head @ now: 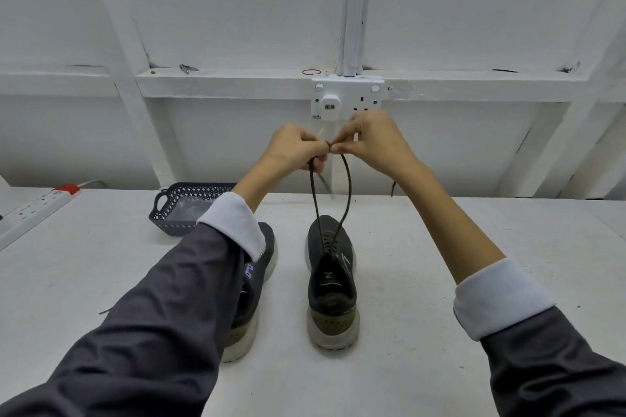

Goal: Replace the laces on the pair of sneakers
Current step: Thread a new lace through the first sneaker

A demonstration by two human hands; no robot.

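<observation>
Left hand [294, 146] and right hand [370, 143] meet at twelve o'clock above the sneaker [332, 284], each pinching the dark lace [347, 184], strands drawn taut, likely evening both lengths before tying.

The left shoe [264, 257] and right shoe [332, 281] stand side by side at the middle of the tabletop [440, 230], heels toward the near edge. Behind the left shoe, by the far edge, sits a basket [179, 203], perhaps with something in it. A power strip [34, 210] lies at the far left corner. Above the right shoe, the left hand [291, 145] and right hand [369, 142] meet, pinching its lace [345, 186].
</observation>
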